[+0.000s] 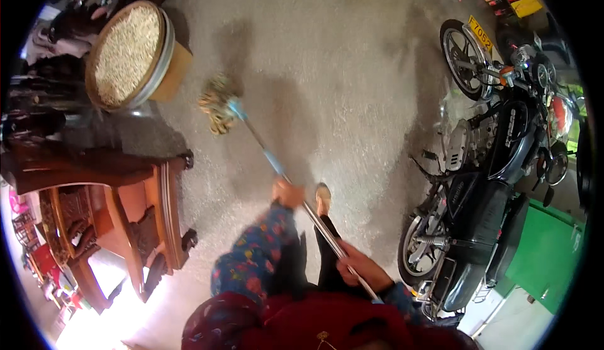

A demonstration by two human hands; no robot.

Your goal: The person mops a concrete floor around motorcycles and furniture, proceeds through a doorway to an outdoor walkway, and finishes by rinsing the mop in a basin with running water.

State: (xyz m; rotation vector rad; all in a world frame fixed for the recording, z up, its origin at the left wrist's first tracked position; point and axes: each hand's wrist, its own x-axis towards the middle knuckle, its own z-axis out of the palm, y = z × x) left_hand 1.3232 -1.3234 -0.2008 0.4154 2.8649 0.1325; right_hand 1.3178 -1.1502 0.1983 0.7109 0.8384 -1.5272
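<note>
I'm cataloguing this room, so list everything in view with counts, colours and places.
mop: one, tan, silver and blue, centre
round tray: one, brown, upper left
pieces: too many to count, cream, in the tray
box: one, tan, by the tray
dark objects: uncountable, blurred, upper left edge
carved furniture: at least one, reddish-brown, lower left
motorcycle: one, black, right
plate: one, yellow, on the motorcycle's front
panel: one, green, lower right
clutter: several, red and yellow, upper right
floor: one, grey, middle
shoe: one, tan, centre
sleeves: two, blue floral, lower centre
garment: one, red, bottom
left-hand fingers: one set, bare, around mid-shaft
right-hand fingers: one set, bare, around the upper shaft
</note>
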